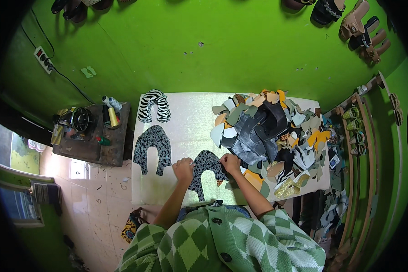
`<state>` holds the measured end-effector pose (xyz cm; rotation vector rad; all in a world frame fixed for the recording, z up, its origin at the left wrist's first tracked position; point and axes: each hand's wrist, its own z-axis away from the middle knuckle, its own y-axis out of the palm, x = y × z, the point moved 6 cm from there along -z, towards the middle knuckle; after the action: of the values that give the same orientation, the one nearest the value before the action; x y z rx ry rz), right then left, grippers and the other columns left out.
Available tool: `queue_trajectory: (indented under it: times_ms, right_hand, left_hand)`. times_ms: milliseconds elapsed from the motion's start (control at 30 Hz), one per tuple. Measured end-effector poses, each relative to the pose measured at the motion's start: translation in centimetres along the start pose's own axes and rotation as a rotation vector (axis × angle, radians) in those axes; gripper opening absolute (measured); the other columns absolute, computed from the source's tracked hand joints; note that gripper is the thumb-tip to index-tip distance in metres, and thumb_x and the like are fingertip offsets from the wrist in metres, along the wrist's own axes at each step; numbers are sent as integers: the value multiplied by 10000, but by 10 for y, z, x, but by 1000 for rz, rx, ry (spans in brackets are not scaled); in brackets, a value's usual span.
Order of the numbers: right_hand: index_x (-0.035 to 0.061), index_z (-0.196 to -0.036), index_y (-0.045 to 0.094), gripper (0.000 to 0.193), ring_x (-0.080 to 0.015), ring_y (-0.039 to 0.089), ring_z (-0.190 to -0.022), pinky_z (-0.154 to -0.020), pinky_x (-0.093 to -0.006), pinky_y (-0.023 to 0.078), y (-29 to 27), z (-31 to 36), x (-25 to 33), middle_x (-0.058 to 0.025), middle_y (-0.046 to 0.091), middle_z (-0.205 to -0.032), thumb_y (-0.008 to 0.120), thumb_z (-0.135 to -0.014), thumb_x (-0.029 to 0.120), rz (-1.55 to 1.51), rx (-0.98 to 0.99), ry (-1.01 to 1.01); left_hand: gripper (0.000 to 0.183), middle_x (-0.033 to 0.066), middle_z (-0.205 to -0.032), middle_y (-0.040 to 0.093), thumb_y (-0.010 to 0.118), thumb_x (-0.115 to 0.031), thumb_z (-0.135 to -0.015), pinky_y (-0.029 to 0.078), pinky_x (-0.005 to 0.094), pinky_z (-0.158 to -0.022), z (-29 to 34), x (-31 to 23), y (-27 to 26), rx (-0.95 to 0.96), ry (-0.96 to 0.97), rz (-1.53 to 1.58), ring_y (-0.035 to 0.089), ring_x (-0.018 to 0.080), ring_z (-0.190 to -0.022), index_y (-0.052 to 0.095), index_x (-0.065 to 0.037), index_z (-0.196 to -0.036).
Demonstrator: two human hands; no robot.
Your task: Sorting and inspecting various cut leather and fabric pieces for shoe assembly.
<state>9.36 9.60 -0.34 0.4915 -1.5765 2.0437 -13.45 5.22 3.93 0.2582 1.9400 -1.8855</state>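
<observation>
A U-shaped piece of black material with a pale web-like pattern (206, 159) lies on the white table in front of me, its curved end pointing away. My left hand (183, 170) pinches its left edge, and a tiny whitish spot shows at the fingertips. On the opposite edge, my right hand (230, 162) has its fingers closed on the same piece. A similar patterned U-shaped piece (152, 136) rests to the left, with its open end toward me. Beyond that sits a zebra-striped U-shaped piece (154, 102) near the table's far left corner.
A large heap of scraps (263, 131) in several colours covers the right of the white table (186, 106). At left, a sewing machine (79, 120) and thread cones (112, 117) stand on a dark worktable (95, 152). Sandals (356, 113) sit on the right-hand rack.
</observation>
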Motion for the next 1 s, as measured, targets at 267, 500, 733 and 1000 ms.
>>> queue_trajectory:
  times_ms: [267,500,733,1000]
  right_hand:
    - [71,-740,645,236,-210,626,-663,-635,-314,479,-2,-10,3,-65,645,-693,782,-624,223,-65,76,-2]
    - [55,-688,644,292,-182,635,-678,-607,-314,486,10,-37,-11,-57,651,-694,831,-550,232,-57,302,37]
    - [123,-675,685,196,-271,651,-672,-624,-362,514,19,-42,-10,-100,666,-734,817,-541,179,234,173,87]
    - [42,-691,690,385,-263,661,-757,-693,-351,523,18,-55,5,-107,676,-790,854,-503,336,345,548,3]
  left_hand:
    - [270,4,-973,590,587,-117,-743,362,352,-847,8,-36,17,-22,301,-4,548,187,-883,623,-150,-1008]
    - [501,97,-1106,508,581,-152,-734,344,382,-916,30,-63,56,202,422,-255,478,231,-1029,531,-142,-1232]
    - [535,136,-1139,487,560,-189,-754,343,392,-927,40,-74,65,146,518,-385,465,282,-1062,480,-61,-1268]
    - [596,149,-1255,450,562,-240,-769,321,405,-967,44,-68,64,181,442,-326,417,312,-1155,415,-59,-1317]
